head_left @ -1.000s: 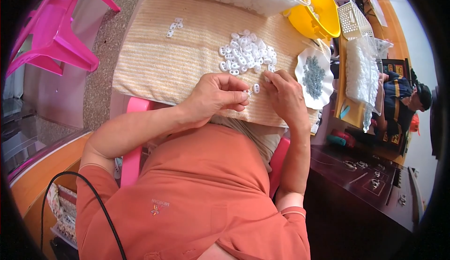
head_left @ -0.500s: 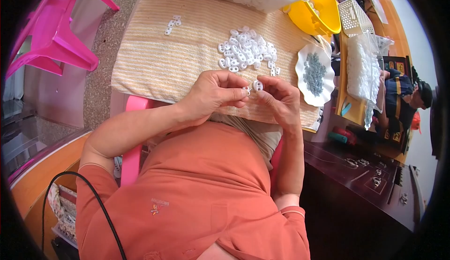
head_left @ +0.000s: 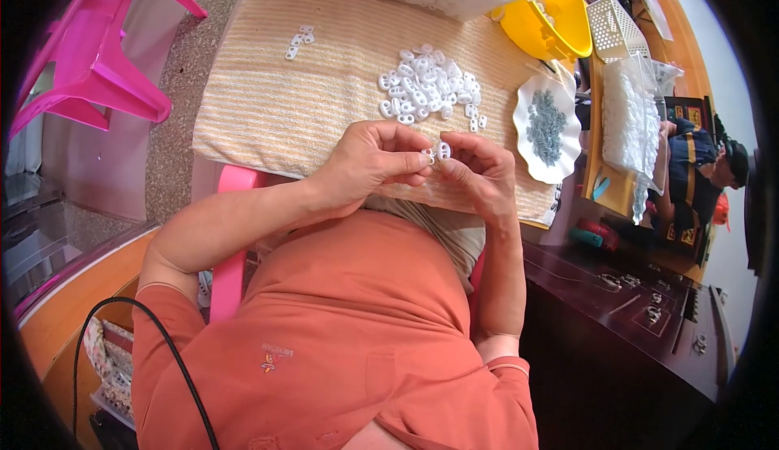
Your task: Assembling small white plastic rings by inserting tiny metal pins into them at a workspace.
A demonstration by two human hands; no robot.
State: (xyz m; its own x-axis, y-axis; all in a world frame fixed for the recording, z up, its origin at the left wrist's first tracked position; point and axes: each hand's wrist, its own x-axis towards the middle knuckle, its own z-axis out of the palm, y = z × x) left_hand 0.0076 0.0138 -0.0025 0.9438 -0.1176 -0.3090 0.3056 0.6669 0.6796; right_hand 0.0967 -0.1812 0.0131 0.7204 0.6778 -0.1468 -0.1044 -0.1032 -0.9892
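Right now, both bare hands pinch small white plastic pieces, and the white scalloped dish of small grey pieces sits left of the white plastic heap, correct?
Wrong side: the head view shows the dish of grey pieces right of the heap. The left hand and right hand do pinch white pieces.

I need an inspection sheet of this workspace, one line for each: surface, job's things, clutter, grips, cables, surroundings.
Surface: striped towel, slightly wrinkled.
Job's things: heap of white pieces; grey bits on white plate.
Clutter: few white tabs, apart at left; clear box and yellow basin at far side.
Grips: left hand pinches small white part; right hand pinches oval white part; whether parts touch, cannot tell.
Cables: black cable crosses left sleeve.
Surroundings: pink stool left; another person right.
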